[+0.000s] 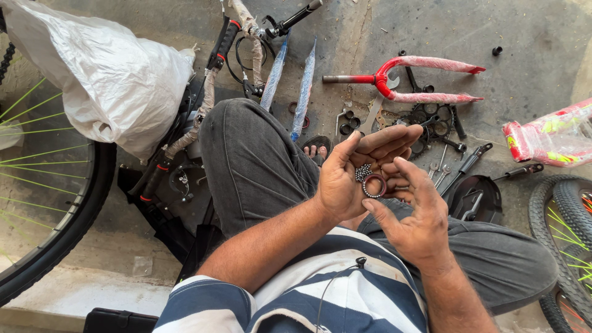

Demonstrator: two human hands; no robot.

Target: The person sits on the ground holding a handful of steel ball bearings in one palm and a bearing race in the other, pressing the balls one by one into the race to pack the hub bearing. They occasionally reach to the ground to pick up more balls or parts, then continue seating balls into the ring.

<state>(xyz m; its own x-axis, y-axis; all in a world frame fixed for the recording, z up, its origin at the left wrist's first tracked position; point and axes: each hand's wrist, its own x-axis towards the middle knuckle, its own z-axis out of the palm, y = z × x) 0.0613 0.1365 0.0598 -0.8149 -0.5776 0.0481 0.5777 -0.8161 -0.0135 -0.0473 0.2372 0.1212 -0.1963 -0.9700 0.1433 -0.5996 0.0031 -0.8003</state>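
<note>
Small round metal ring [374,185]: it lies in the palm of the left hand, over the person's lap.
Little shiny steel balls [362,172]: a small heap of them sits in the same palm, just beside the ring and touching it.
Left hand [359,172]: held palm up and cupped, fingers mostly straight and pointing to the right. It is open like a little bowl, with the ring and the balls resting in it.
Right hand [414,213]: it is just below and to the right of the left hand, fingers bent a little and spread. The thumb and first finger reach in on either side of the ring. I cannot tell if they are pinching it or only touching it.
Grey trousers [259,160]: the person sits with knees bent, and both hands hover over the legs.
Red bike fork wrapped in clear plastic [419,80]: it lies on the concrete floor, well apart from the hands.
Pile of dark metal rings, nuts and spanners [431,129]: on the floor just past the fingertips of the left hand.
Bike wheel with green spokes [43,179]: at the left edge.
White plastic bag [105,74]: lies over the bike parts at the top left.
Black tyre [564,234]: at the right edge.
</note>
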